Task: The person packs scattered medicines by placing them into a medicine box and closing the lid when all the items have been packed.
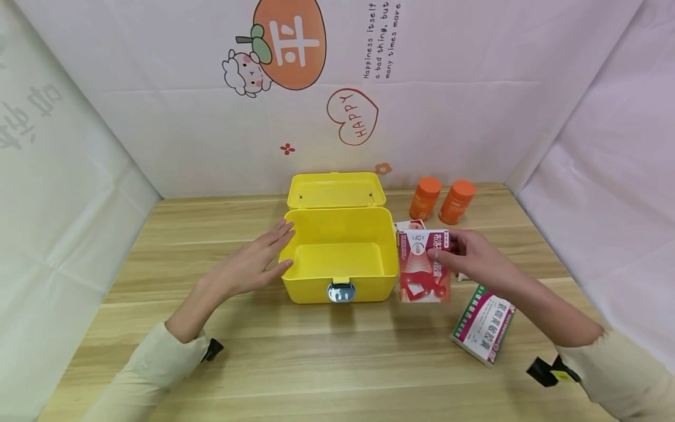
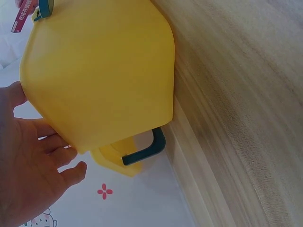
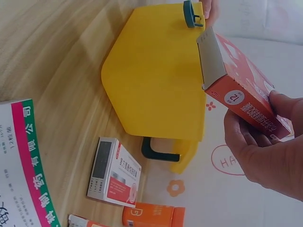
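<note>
A yellow lidded storage box (image 1: pixel 311 291) stands in the middle of the table with its lid (image 1: pixel 337 192) folded back and a latch (image 1: pixel 341 292) at the front. Its inside shows bare in the head view. My left hand (image 1: pixel 257 262) rests its fingers along the left rim, thumb near the front corner; the left wrist view shows those fingers loosely extended by the wall. To the right of the yellow box, my right hand (image 1: pixel 482 261) grips a red-and-white medicine box (image 1: pixel 422 278) by its right side, thumb on the front face. The right wrist view shows this medicine box (image 3: pixel 253 90) raised and tilted.
A white medicine box with green and magenta bands (image 1: pixel 482 328) lies at the right. Two orange bottles (image 1: pixel 424 202) stand at the back right. A smaller white-and-red box (image 3: pixel 116 172) sits beside the yellow box, partly hidden in the head view. A cloth wall (image 1: pixel 448 129) rises behind.
</note>
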A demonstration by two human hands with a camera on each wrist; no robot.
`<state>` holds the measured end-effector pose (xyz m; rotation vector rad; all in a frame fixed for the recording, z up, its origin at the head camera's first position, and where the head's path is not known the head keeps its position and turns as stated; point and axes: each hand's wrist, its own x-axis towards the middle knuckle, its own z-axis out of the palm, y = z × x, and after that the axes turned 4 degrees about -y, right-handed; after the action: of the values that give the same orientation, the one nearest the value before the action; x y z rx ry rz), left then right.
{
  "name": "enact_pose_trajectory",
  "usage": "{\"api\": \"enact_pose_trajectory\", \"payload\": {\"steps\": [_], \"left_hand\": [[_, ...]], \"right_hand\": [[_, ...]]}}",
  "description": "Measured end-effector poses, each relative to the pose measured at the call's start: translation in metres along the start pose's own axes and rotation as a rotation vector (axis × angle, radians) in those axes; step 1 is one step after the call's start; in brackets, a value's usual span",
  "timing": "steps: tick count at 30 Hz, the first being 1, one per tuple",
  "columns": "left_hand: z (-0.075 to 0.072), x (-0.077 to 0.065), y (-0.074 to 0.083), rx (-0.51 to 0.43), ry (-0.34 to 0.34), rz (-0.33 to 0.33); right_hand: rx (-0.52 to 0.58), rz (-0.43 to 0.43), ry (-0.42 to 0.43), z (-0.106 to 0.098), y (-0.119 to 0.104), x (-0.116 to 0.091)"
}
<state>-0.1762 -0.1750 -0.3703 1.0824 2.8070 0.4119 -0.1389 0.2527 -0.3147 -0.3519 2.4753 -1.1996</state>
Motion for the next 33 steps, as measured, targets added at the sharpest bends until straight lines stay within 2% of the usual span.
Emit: {"api": "enact_pose_trajectory", "payload": {"steps": [12,25,33], "left_hand": [[-0.001,0.0,0.001,-0.011,-0.024,-0.025],[-0.001,0.0,0.001,0.019,-0.018,-0.015],[-0.001,0.0,0.001,0.019,-0.012,-0.013]], "right_hand": [[0.01,-0.005,-0.01,-0.001,-0.013,0.01],[-0.036,-0.046,0.004,-0.001,-0.021,0.023],[-0.084,-0.028,0.017,-0.002,-0.027,0.032]]}}
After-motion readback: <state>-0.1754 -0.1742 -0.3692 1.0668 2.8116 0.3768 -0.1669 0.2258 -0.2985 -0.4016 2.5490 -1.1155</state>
